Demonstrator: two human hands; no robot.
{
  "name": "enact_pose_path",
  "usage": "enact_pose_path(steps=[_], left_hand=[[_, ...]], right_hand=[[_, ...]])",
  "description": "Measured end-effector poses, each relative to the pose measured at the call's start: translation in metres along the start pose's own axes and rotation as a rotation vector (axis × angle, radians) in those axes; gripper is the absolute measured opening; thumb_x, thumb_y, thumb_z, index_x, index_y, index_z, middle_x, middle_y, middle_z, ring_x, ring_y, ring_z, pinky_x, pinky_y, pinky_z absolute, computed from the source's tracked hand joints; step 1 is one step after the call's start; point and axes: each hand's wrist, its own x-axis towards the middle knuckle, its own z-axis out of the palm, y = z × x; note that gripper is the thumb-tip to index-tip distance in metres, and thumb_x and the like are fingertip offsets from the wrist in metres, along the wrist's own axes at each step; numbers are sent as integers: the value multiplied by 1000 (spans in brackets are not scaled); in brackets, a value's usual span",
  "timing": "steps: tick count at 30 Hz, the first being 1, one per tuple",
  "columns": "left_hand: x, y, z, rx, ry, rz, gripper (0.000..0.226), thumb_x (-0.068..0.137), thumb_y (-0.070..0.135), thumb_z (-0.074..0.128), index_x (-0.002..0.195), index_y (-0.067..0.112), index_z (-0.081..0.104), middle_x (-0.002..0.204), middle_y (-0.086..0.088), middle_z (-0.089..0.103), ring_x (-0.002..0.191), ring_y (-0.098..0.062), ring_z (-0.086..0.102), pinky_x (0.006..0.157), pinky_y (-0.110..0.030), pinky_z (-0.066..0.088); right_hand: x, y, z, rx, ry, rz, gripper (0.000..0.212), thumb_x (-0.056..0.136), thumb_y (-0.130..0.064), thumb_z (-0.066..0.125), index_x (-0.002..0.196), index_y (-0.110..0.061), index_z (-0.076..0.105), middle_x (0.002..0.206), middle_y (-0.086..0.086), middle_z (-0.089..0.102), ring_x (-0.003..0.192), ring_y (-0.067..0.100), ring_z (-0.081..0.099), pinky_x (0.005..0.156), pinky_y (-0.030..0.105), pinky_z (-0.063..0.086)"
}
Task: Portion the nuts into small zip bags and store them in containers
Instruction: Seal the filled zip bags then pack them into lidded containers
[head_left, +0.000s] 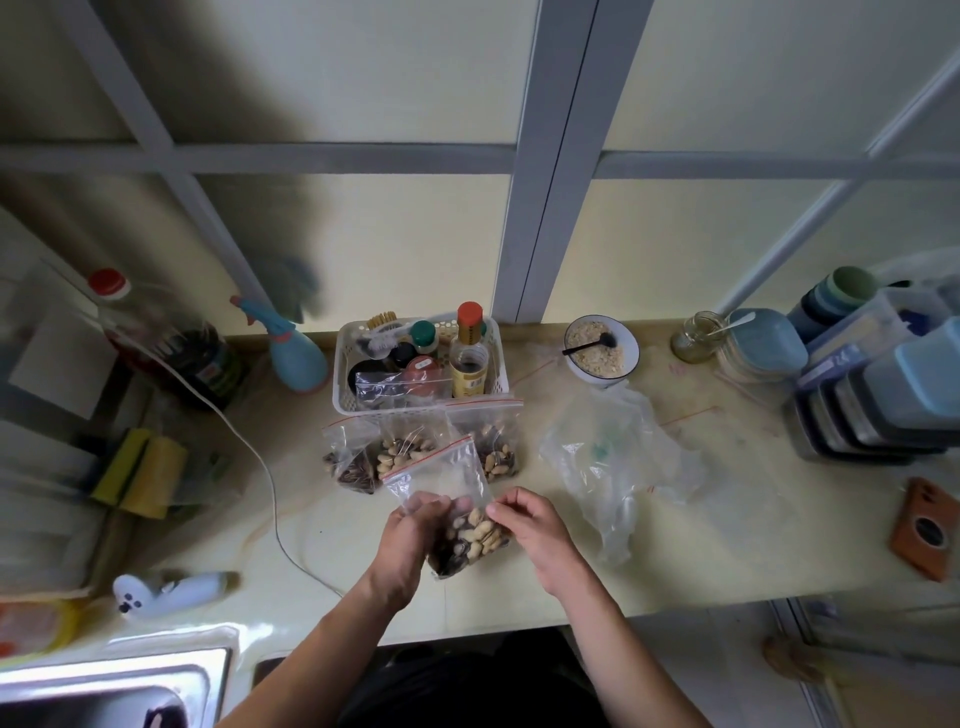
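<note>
Clear glossy plastic zip bag (457, 483), crinkled

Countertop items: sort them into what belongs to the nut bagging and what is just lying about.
Belongs to the job:
- clear red-striped zip bag of nuts, held by left hand and right hand
- three filled zip bags
- stacked blue-lidded containers

Lying about:
- blue spray bottle
- white bowl of oats
- yellow sponges
- white condiment basket

Home kitchen — sink (119, 686), sponges (140, 470), condiment basket (415, 364).
</note>
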Motion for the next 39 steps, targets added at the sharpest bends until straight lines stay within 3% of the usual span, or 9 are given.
enact_pose_path(steps=[3,7,9,14,19,24,32,36,39], left_hand=[[-1,4,-2,110,-18,38,31,74,34,73,87,9,59,82,-14,67,81,-26,62,77,-35,46],[1,-1,-5,204,-90,41,32,80,44,72,86,14,64,82,-13,66,81,-27,59,76,-35,44],[-2,0,-2,234,-134,43,37,85,49,72,90,13,66,88,-13,70,84,-27,63,78,-37,47],[-5,5,8,190,-159,-38,47,107,42,36,122,7,64,119,-10,72,96,-16,71,78,-29,51],[2,3,13,166,-49,-116,54,105,49,38,116,9,72,114,-6,74,110,-25,68,86,-31,49],[-1,-2,16,219,-28,-132,55,105,48,39,105,8,77,105,-10,76,92,-25,68,86,-37,49],[4,-16,37,40,275,-132,51,110,34,31,98,-3,65,88,-20,72,72,-26,66,61,-31,53],[0,-18,47,115,520,-45,52,108,33,35,86,-5,62,68,-17,68,50,-26,60,43,-24,45],[-2,-16,50,122,603,7,48,107,30,35,79,0,60,60,-15,65,41,-24,54,40,-25,43]], right_hand=[[0,-4,-4,61,-52,15,14,89,-15,76,92,-11,63,88,4,65,84,17,61,75,26,53],[-4,-13,-2,-28,-121,61,29,92,-41,73,109,-18,74,108,2,75,98,13,70,84,29,53],[-5,-14,1,-108,-50,19,28,97,-38,66,102,-13,77,100,5,78,93,15,72,81,26,54],[0,-7,1,-286,194,-66,43,98,-52,57,77,-19,74,76,-2,76,76,16,71,74,31,54],[-1,-14,2,-257,235,-106,43,101,-33,53,65,-14,65,66,-2,68,63,10,59,69,30,44],[-4,-16,8,-321,258,-89,43,104,-25,46,64,-17,57,64,1,69,61,11,59,66,28,45],[-18,-9,35,-543,574,-86,40,105,-30,39,67,-19,44,75,13,65,75,37,55,66,41,36],[-21,-10,48,-618,633,-193,41,107,-31,43,77,-10,60,81,18,71,85,43,60,66,41,31],[-23,-12,53,-551,642,-217,39,107,-28,43,78,-9,62,77,17,70,80,41,60,64,38,27]])
